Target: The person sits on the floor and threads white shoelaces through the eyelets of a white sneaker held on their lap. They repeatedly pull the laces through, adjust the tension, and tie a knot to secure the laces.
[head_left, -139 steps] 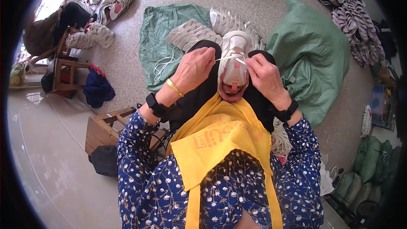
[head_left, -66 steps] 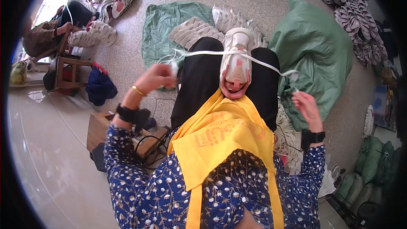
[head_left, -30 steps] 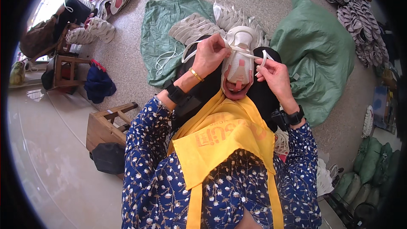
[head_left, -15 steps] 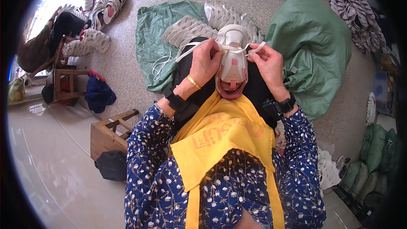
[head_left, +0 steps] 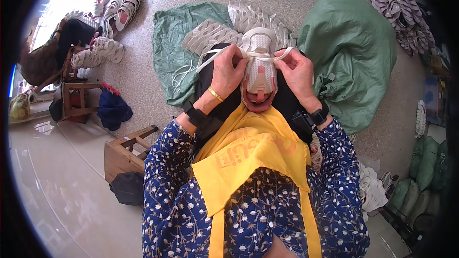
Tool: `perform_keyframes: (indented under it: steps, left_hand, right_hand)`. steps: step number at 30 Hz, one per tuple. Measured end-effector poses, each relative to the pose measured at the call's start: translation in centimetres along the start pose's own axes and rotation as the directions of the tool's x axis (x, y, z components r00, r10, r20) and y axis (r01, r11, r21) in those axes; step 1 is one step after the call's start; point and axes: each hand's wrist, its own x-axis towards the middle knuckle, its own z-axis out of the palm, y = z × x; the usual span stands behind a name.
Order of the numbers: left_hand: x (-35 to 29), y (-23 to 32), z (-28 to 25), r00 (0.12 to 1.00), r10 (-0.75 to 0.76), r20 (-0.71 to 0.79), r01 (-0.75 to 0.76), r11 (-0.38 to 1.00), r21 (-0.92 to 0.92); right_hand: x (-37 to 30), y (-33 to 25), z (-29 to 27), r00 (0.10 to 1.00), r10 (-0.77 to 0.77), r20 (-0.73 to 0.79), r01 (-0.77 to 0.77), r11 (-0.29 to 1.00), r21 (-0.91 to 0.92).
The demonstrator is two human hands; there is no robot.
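A white and pink shoe upper (head_left: 259, 77) rests on my lap between my knees, its pink-lined opening toward me. A white shoelace (head_left: 258, 56) runs across it from hand to hand. On the left, my left hand (head_left: 228, 72) pinches the lace at the upper's edge, and a long loose end trails off past the wrist. Opposite it, my right hand (head_left: 295, 72) pinches the lace with thumb and forefinger, a loop standing above the fingers. Both hands are close to the upper's sides. Part of the lace is hidden behind my fingers.
More white uppers (head_left: 210, 36) lie in rows on a green sheet (head_left: 169, 33) beyond my knees. A bulky green sack (head_left: 354, 43) stands at right. Wooden stools (head_left: 117, 160) are at left. Stacks of uppers (head_left: 401, 16) lie far right, and a yellow apron (head_left: 248, 148) covers my lap.
My right hand has moved slightly left, closer to the upper and to my left hand. The lace between the hands has shortened, and its loop at the right is now more upright.
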Motion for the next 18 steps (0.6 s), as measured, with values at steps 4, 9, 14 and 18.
perform_keyframes:
  steps: [4, 9, 14, 18]
  left_hand:
    - [-0.1, -0.4, 0.2, 1.000, 0.025, 0.000, -0.025, 1.000, -0.001]
    - [0.1, -0.4, 0.1, 0.999, 0.019, -0.033, -0.018, 0.999, 0.032]
    - [-0.2, 0.9, 0.1, 0.992, -0.052, -0.115, 0.060, 0.996, 0.072]
    - [-0.3, 1.0, 0.1, 0.997, -0.008, -0.082, 0.014, 0.997, 0.076]
  right_hand:
    - [0.3, -0.6, 0.1, 0.998, 0.000, 0.063, 0.003, 0.999, -0.048]
    - [0.6, -0.7, -0.5, 0.997, 0.057, 0.051, -0.051, 0.993, -0.102]
    - [-1.0, -3.7, -0.9, 0.993, -0.118, 0.009, 0.111, 0.910, -0.400]
    - [-1.1, -3.5, -0.4, 0.950, -0.286, 0.128, 0.313, 0.861, -0.400]
